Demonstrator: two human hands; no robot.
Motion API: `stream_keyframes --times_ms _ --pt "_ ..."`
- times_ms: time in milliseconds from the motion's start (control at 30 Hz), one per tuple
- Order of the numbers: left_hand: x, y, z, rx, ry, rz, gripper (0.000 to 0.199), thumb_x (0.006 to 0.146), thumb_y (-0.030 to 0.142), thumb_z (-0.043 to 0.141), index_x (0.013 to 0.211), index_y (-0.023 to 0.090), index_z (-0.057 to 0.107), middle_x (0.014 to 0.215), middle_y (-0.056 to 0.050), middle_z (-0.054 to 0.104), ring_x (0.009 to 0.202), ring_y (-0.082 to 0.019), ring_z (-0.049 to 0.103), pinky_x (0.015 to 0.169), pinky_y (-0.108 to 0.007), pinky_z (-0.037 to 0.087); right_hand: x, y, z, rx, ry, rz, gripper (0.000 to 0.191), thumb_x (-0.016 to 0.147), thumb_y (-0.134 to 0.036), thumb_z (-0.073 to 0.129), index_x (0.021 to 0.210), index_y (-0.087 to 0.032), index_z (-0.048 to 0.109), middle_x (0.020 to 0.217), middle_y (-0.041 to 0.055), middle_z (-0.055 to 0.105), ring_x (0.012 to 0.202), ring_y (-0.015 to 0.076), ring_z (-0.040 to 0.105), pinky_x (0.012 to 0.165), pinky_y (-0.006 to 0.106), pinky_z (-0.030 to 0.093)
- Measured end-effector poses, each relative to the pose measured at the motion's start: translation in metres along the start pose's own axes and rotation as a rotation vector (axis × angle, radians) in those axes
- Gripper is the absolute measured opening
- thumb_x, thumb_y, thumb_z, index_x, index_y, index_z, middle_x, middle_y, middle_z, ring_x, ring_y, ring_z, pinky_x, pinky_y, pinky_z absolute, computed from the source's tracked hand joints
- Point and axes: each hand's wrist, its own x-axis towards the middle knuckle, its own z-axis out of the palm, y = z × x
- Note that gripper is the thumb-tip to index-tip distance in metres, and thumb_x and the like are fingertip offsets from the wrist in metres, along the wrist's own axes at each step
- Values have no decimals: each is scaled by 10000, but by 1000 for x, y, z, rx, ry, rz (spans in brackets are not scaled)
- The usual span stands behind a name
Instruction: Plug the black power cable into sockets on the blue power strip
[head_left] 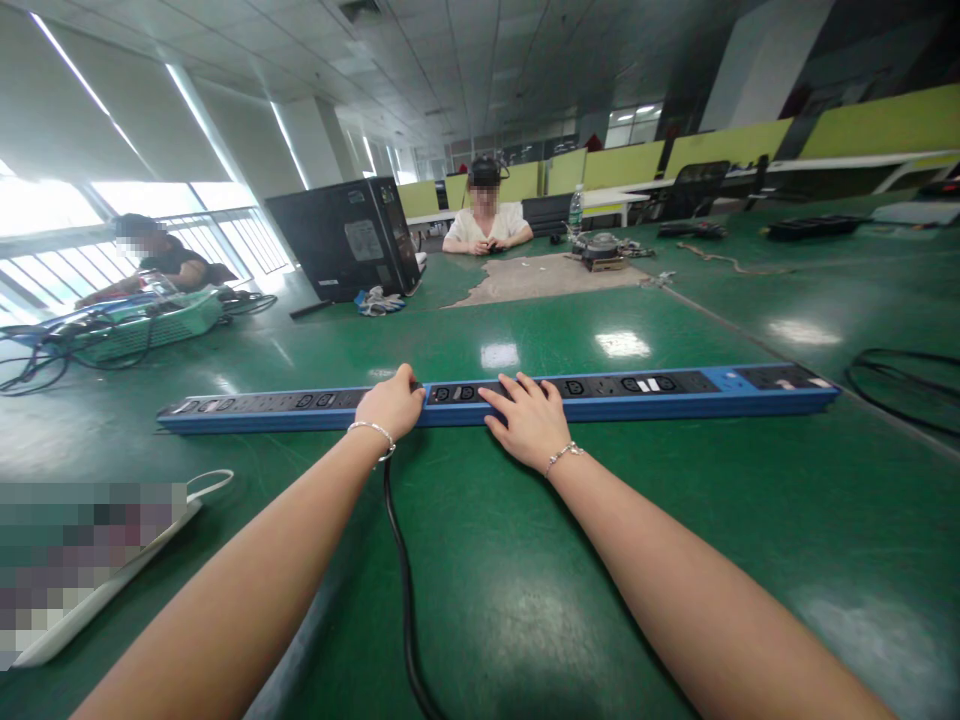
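Note:
A long blue power strip with black socket panels lies across the green table in front of me. My left hand is closed over its middle, left of centre. From beneath that hand a black power cable runs down towards me; its upper end is hidden inside my fingers. My right hand rests on the strip just to the right, fingers spread and palm down over the sockets. Sockets show between the two hands and out towards both ends.
A black computer case stands at the back left, gloves beside it. A green basket with cables is further left. A pale bag-like item lies near left. Black cable coils lie right. One person sits opposite, another at left.

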Motion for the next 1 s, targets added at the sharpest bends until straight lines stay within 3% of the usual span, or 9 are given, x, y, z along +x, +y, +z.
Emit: stream_keyframes --times_ms 100,167,333,400,467,533,733,833,1000 --pt "-5 3 2 -7 25 -13 320 855 433 353 1049 221 494 941 -133 680 884 -294 643 735 -384 466 2 0 2 7 10 19 358 880 -412 438 1227 -394 527 1361 9 480 1259 247 370 998 474 224" --pt "-9 6 -7 -26 48 -40 323 854 436 361 1048 222 506 941 -130 681 885 -292 641 738 -386 465 2 0 3 7 11 30 351 879 -408 448 1220 -401 530 1357 -1 484 1259 243 369 1001 474 221" --pt "-9 -1 -66 -111 351 -49 385 845 485 375 1100 232 513 962 -94 671 909 -278 621 759 -379 461 2 1 2 11 -1 29 346 882 -405 447 1216 -403 534 1358 -3 483 1260 239 369 1002 471 223" --pt "-3 -15 -87 -82 371 -53 388 817 495 415 1064 225 545 955 -86 669 896 -275 618 764 -371 461 2 1 1 13 6 30 350 879 -397 453 1220 -400 532 1356 2 485 1257 241 372 1000 470 226" --pt "5 -35 -96 -35 306 -77 375 800 491 432 1024 225 570 938 -82 669 892 -277 617 764 -363 461 2 1 1 15 11 29 351 876 -391 458 1219 -397 535 1351 5 490 1254 242 378 998 468 228" --pt "11 -57 -90 18 218 -96 370 794 487 434 1014 227 578 932 -78 671 899 -273 619 766 -347 460 2 1 2 17 14 21 350 876 -388 458 1217 -395 538 1349 8 493 1252 242 381 998 468 227" --pt "22 -107 -44 133 28 -96 384 835 455 335 1033 216 561 983 -88 681 927 -250 626 774 -310 459 2 1 3 24 18 22 358 873 -389 457 1223 -392 534 1351 12 491 1245 243 388 995 469 226" --pt "24 -118 -32 164 -11 -86 395 840 452 317 1049 214 552 982 -94 685 912 -250 633 762 -309 462 2 2 3 25 20 22 356 873 -391 458 1220 -394 536 1349 9 492 1249 241 384 995 466 227" --pt "28 -119 -29 207 -49 -55 380 836 459 323 1038 236 554 944 -87 695 904 -255 640 749 -306 464 2 2 3 20 22 22 355 870 -389 462 1217 -397 538 1344 5 498 1249 236 382 996 452 228"
